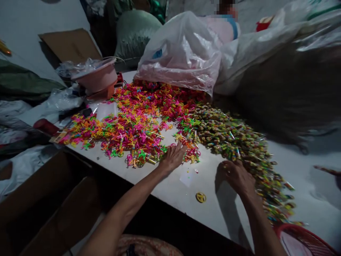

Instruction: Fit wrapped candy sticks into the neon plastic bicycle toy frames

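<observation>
My left hand (173, 155) reaches onto the white table (173, 185), fingers stretched into the edge of a big heap of small neon plastic pieces (135, 124). My right hand (236, 176) rests at the near edge of a second heap of small wrapped multicoloured items (234, 142). Its fingers are curled, and I cannot make out what they hold, if anything. A small yellow round piece (200, 197) lies alone on the table between my arms.
A large clear plastic bag (183, 53) lies behind the heaps. A pink basin (97, 76) stands at the back left, a red basket rim (301, 234) at the lower right. A person sits beyond the bag. Cardboard boxes (48, 199) stand below the table's left edge.
</observation>
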Demonstrator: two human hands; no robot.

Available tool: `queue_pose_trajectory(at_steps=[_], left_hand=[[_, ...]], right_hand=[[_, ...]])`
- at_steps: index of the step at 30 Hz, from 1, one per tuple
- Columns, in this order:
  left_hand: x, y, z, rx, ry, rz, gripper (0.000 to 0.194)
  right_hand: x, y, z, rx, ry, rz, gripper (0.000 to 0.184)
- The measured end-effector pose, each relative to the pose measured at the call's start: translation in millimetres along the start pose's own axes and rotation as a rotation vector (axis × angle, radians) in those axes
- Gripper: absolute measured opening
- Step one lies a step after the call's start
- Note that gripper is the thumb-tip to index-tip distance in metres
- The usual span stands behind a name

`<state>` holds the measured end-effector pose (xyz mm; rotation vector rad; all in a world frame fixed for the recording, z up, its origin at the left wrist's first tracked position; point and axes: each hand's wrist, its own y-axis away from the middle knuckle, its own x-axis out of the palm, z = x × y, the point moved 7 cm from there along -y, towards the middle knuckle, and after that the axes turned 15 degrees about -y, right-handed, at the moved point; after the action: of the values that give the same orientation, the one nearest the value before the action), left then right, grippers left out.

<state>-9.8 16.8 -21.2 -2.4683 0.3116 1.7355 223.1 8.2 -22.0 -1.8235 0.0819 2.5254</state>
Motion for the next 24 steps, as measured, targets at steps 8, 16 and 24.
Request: queue_pose_trajectory(at_steps=[8, 16, 24], left_hand=[[0.1, 7, 3, -0.019, 0.041, -0.012, 0.043], [-31.8, 9, 26, -0.201, 0.395, -0.333, 0.024], [-12.3, 21, 49, -0.427, 0.947, -0.359, 0.032]], right_hand=[[10, 3, 35, -0.143, -0.15, -0.002, 0.031], [13, 41, 56, -0.048, -0.743, -0.165, 0.022], [31, 59, 100, 0.129, -1.569, -0.048, 0.033]])
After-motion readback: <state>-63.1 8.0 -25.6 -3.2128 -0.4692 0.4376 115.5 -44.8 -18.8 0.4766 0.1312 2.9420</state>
